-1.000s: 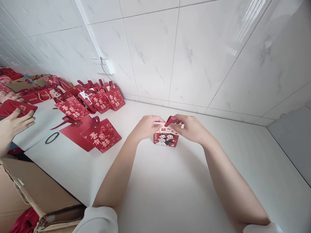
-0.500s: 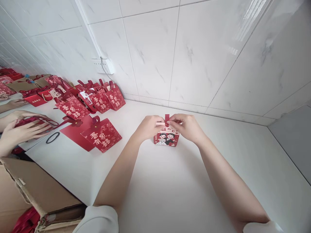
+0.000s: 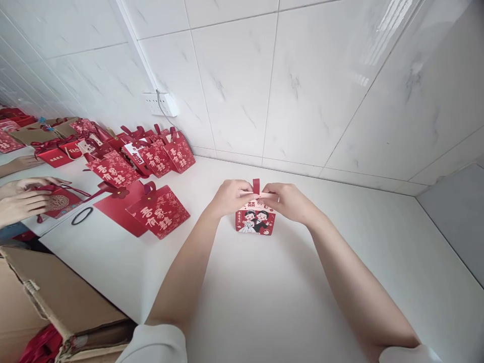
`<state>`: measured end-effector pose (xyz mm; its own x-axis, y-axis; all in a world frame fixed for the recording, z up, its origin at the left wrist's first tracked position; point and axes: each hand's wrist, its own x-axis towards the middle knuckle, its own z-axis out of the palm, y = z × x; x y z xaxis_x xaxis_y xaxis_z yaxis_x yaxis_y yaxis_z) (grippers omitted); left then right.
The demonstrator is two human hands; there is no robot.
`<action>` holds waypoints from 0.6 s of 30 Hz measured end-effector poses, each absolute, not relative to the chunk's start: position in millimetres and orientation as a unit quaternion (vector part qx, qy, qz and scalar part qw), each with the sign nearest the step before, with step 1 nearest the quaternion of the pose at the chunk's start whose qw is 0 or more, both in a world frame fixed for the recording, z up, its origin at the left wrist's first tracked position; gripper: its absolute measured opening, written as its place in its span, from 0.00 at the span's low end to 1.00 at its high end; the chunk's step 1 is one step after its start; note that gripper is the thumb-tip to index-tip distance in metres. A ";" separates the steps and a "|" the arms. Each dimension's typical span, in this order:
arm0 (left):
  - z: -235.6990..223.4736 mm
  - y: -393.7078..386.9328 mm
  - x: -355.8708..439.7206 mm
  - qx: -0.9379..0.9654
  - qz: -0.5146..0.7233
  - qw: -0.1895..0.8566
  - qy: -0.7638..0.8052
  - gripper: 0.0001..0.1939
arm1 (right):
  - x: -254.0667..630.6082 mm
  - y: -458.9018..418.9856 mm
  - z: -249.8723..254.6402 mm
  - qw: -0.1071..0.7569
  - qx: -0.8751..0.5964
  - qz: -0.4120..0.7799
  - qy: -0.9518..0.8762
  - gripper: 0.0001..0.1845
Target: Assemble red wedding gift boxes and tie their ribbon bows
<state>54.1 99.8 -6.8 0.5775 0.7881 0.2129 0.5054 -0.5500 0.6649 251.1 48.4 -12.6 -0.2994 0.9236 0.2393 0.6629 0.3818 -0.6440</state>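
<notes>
A small red gift box [image 3: 255, 223] with a cartoon bride and groom on its front stands on the white table before me. Its dark red ribbon loop [image 3: 256, 186] sticks up at the top between my hands. My left hand [image 3: 233, 195] pinches the top left edge of the box, thumb in front and fingers behind. At the top right edge, my right hand [image 3: 285, 199] grips in the same way. Parts of the box's upper corners are covered by my fingers.
Several red gift boxes with ribbon handles [image 3: 157, 212] stand to the left. Another person's hands [image 3: 26, 201] hold a red box [image 3: 62, 201] near a dark ring [image 3: 82, 216]. An open cardboard box [image 3: 60, 287] is at the lower left. A tiled wall [image 3: 234, 85] closes off the back.
The gift box and both my hands have shifted slightly toward me and left. My right fingers have moved from the ribbon to the box's top edge. The other person's red box has turned.
</notes>
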 end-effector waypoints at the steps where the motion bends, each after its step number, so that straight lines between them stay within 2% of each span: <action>1: -8.3 99.8 55.0 0.845 0.259 0.275 0.378 0.13 | 250.4 49.1 -14.0 0.300 -0.515 0.208 -0.775 0.08; 5: -10.5 98.6 56.5 0.850 0.262 0.269 0.370 0.11 | 249.1 49.8 -17.1 0.311 -0.511 0.195 -0.777 0.09; 10: -1.6 96.0 48.8 0.837 0.233 0.314 0.382 0.12 | 252.2 47.4 -14.8 0.310 -0.505 0.210 -0.778 0.10; 18: 15.0 84.0 48.5 0.863 0.210 0.246 0.388 0.10 | 250.3 43.7 -8.9 0.304 -0.504 0.199 -0.784 0.07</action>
<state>48.5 84.0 15.0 0.6110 0.7727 0.1723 0.5663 -0.5786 0.5869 250.3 43.7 -8.9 -0.3079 0.9106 0.2756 0.6685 0.4132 -0.6184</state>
